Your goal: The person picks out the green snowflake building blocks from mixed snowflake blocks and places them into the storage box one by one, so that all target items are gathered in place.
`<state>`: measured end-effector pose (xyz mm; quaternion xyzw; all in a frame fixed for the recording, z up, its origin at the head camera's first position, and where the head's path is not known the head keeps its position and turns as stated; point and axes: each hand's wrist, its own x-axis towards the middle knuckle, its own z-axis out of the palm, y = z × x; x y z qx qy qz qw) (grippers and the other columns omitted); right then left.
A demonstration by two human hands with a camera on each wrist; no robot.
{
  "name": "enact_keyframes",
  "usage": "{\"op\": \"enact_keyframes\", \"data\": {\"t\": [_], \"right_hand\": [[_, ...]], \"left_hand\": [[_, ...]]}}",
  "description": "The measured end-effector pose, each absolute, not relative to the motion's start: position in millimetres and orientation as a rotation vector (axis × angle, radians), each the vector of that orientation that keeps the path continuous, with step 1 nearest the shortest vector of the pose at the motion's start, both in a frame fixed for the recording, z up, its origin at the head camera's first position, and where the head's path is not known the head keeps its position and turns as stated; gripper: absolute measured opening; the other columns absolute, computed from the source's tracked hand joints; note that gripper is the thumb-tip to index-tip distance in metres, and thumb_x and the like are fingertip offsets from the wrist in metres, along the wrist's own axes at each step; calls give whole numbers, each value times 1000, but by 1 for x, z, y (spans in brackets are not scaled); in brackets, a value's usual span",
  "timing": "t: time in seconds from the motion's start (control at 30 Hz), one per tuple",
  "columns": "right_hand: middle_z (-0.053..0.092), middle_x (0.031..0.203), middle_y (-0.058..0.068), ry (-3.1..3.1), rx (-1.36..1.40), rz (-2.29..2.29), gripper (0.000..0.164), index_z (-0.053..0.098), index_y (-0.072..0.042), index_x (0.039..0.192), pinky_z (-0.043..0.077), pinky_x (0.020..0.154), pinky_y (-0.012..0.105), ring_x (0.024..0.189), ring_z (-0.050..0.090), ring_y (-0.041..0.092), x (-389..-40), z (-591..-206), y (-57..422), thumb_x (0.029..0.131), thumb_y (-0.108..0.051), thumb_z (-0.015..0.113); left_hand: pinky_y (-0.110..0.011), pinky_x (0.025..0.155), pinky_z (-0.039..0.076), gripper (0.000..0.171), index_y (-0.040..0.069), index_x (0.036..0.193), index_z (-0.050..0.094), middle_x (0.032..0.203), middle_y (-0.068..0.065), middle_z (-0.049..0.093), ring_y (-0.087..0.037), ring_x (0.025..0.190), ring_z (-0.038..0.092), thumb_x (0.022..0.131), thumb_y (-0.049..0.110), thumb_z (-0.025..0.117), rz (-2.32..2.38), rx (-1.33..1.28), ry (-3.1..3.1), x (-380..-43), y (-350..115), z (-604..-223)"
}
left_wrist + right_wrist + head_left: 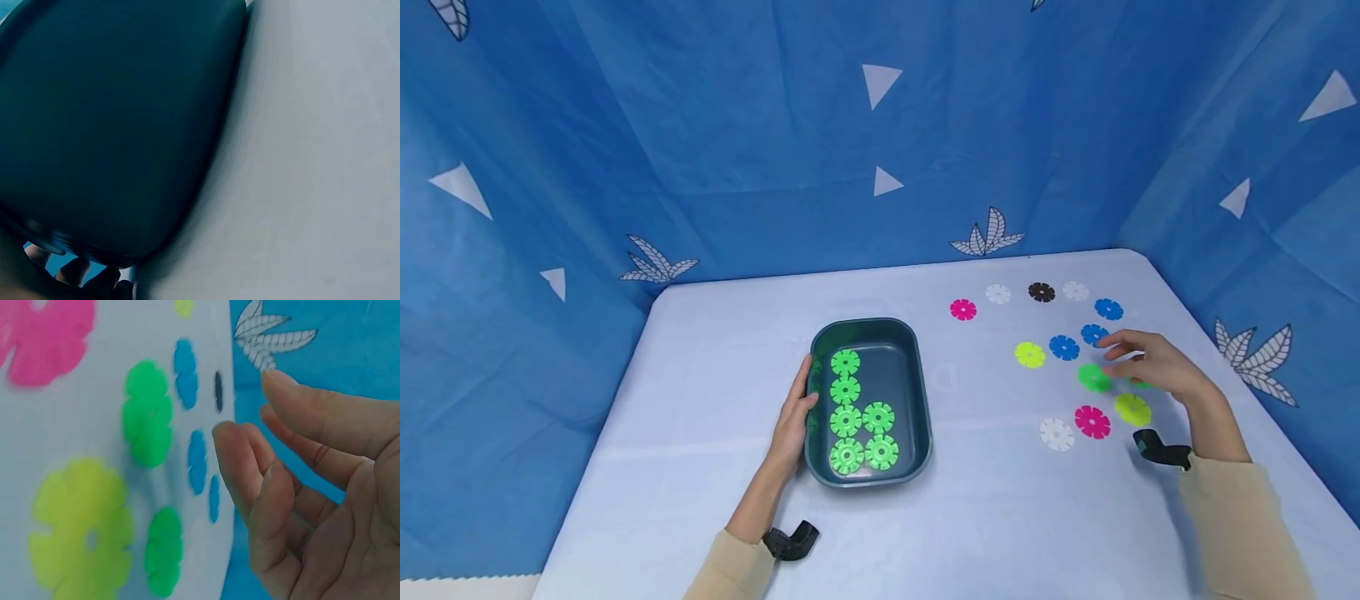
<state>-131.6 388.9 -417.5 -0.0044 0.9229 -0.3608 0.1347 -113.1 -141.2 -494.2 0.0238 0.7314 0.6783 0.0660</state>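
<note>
My left hand (790, 429) holds the left side of a dark teal plastic tray (922, 400), fingers along its outer wall and thumb at the rim. Several green notched discs (846, 421) lie inside in two columns, the left one longer. In the left wrist view the tray's outer wall (112, 125) fills much of the picture, with fingertips (74, 270) at its edge. Over the loose discs on the right hovers my right hand (1153, 362), thumb and fingers apart with nothing between them. Beneath it are a green disc (1094, 377) and another green disc (164, 552), partly hidden in the head view.
Around the right hand lie blue discs (1064, 347), yellow discs (1030, 355), pink discs (1092, 422), white discs (1057, 434) and one black disc (1041, 292). The white-covered table (722, 358) meets a blue patterned curtain (737, 150) at the back and sides.
</note>
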Motion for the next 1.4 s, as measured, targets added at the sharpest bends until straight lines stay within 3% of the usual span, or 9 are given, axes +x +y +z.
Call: {"op": "enact_keyframes", "data": {"t": [0.2, 0.43, 0.7, 1.1, 1.4], "right_hand": [[54, 117, 27, 2659, 20, -1043, 52, 52, 8, 130, 50, 71, 30, 98, 52, 30, -131, -434, 401, 85, -12, 70], [53, 114, 23, 2663, 72, -960, 62, 53, 6, 130, 47, 72, 30, 102, 47, 33, -135, -446, 398, 78, -17, 78], [53, 105, 20, 2709, 39, -905, 56, 58, 8, 122, 47, 69, 29, 96, 48, 33, -135, -449, 393, 75, -13, 80], [51, 91, 13, 2709, -26, -882, 40, 56, 3, 111, 44, 64, 31, 88, 48, 28, -138, -445, 390, 78, -6, 76], [53, 91, 12, 2649, 38, -960, 37, 55, 7, 120, 49, 60, 28, 81, 51, 22, -137, -439, 393, 87, -6, 67]], "left_hand": [[-52, 123, 0, 58, 32, 157, 18, 165, 6, 9, -21, 153, 0, 103, 18, 32, 2063, 64, 2203, -111, -140, -496], [-51, 123, 0, 57, 34, 157, 17, 165, 9, 9, -18, 153, 0, 104, 19, 32, 2047, 76, 2215, -112, -141, -496], [-50, 124, 0, 58, 35, 157, 17, 165, 10, 9, -17, 153, 0, 104, 19, 32, 2049, 64, 2206, -111, -140, -495], [-49, 124, 0, 57, 34, 157, 16, 165, 10, 8, -16, 153, -1, 104, 19, 31, 2051, 88, 2199, -111, -141, -494], [-49, 124, -1, 57, 34, 157, 16, 165, 10, 8, -17, 153, -1, 104, 19, 31, 2045, 89, 2206, -111, -141, -493]]}}
